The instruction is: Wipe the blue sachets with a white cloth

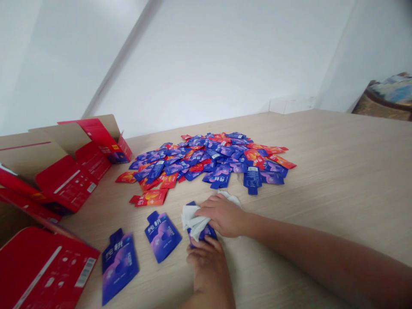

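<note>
We have two hands at work: our left hand (209, 270) has its fingers (199, 253) clenched round one blue sachet (206, 234), our right hand (222, 214) closed on one white wipe (195, 221) over it — two loose blue sachets (162, 236) (119, 268) lie just beside, a mixed heap of sachets (209, 161) beyond, on the worktop (337, 171).

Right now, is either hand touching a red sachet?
No, one hand presses a white cloth onto a blue sachet that the other hand holds; the red sachets lie apart.

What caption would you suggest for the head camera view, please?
Left hand and right hand grip a white cloth on a blue sachet.
</note>
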`<state>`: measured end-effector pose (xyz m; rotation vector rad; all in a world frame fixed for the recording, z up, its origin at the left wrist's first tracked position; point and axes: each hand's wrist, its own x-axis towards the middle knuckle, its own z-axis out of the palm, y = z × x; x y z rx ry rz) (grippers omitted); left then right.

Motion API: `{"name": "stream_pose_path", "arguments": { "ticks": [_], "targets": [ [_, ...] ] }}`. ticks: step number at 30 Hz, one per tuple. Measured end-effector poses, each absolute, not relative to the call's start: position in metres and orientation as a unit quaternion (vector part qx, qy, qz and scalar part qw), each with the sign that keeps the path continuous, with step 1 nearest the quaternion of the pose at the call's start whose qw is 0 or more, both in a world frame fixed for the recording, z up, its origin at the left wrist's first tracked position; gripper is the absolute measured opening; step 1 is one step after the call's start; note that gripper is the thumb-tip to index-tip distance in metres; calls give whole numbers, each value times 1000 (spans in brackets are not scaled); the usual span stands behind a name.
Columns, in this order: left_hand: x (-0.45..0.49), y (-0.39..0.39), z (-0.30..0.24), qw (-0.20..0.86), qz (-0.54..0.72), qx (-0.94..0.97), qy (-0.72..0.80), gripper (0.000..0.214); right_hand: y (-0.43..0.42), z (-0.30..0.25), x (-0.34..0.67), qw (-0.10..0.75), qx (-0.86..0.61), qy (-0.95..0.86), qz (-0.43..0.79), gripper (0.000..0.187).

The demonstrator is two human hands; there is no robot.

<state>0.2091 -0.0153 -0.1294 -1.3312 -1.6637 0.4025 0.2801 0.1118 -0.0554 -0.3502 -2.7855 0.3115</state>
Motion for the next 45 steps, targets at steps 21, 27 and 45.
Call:
{"name": "stream_pose_path", "arguments": {
  "ticks": [21,27,45],
  "targets": [
    [214,-20,-120,445,191,-549,-682,26,110,-53,280,160,-134,-971,117,33],
    [216,-21,-118,444,202,-538,-688,28,111,-55,280,157,-135,-973,105,34],
    [213,-19,-119,457,211,-537,-677,27,112,-51,280,179,-133,-966,128,34]
  ]
}}
